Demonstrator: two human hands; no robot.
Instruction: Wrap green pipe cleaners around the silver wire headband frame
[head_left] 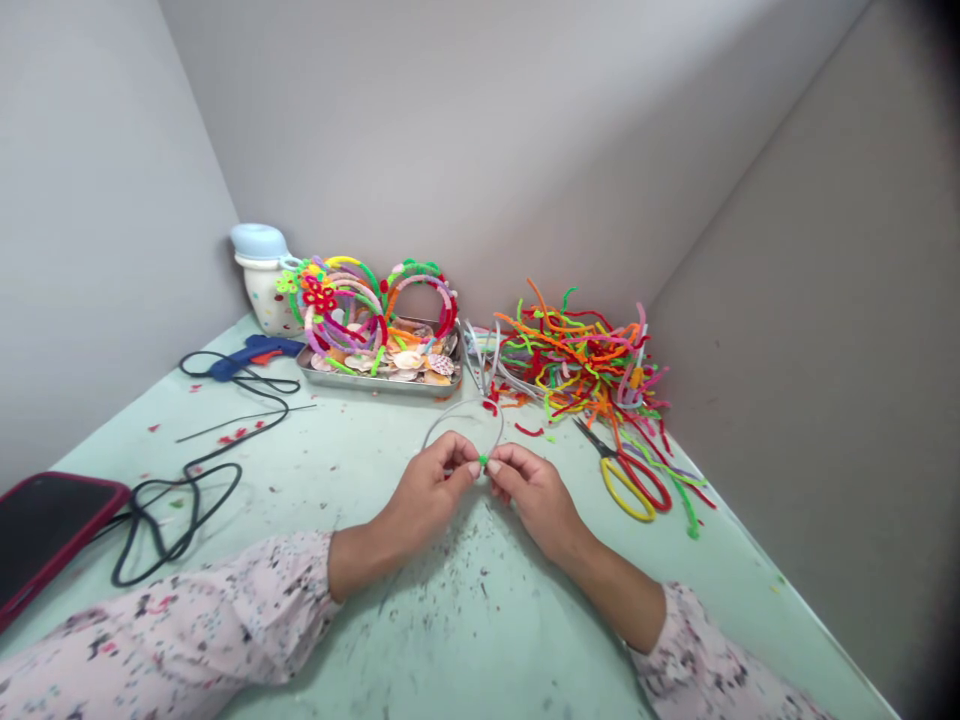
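**Green pipe-cleaner piece (484,459) pinched in the middle**

On my feed it sits at the near edge of the grey hoop (502,425), whose loop spreads far and slightly left. Left hand (435,485) and right hand (536,490) close their fingertips on it from either side, equally near; its long axis is too small for me to read. Scissors (613,457) lie right, the metal tray (382,384) far left.

White cup with light blue lid (268,295) sat back left on the pale green tabletop (450,640), blue plastic glue gun (247,358) in front. Right of both: rectangular metal tray (382,383) of seashells (409,360), multicoloured fuzzy hoops (319,296) on top. Multicoloured pipe-cleaner tangle (577,345) lay back right, red-and-yellow-handled scissors (616,457) before it. Red-cased black phone (60,520) was near left. Centre: thin grey hoop (502,428), small green piece (483,460) between left hand (435,487) and right hand (536,495).
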